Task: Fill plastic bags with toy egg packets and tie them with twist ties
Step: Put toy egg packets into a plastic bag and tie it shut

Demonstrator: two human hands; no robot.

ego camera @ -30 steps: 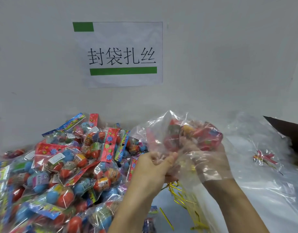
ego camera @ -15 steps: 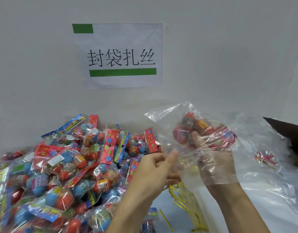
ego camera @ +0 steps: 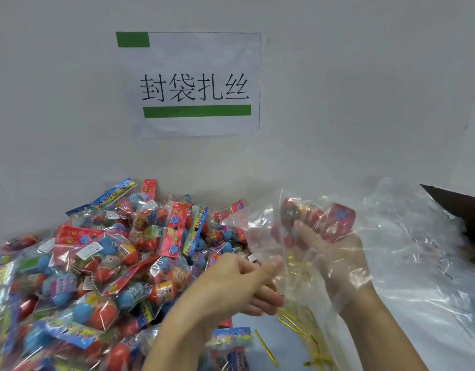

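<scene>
My right hand (ego camera: 335, 253) is inside a clear plastic bag (ego camera: 260, 226) and grips a toy egg packet (ego camera: 335, 218) with red eggs and a red header card, held up above the table. My left hand (ego camera: 239, 285) pinches the bag's edge near its mouth, thumb against fingers. A big heap of toy egg packets (ego camera: 97, 263) fills the left side. Gold twist ties (ego camera: 295, 328) lie on the table below my hands, partly hidden by the bag.
A stack of clear plastic bags (ego camera: 418, 277) covers the table on the right. A dark brown box corner (ego camera: 461, 210) juts in at the right edge. A white paper sign (ego camera: 193, 84) hangs on the wall behind.
My right hand has carried the packet to the right, deeper into the bag. My left hand stays at the bag's mouth and the bag has stretched out sideways between them.
</scene>
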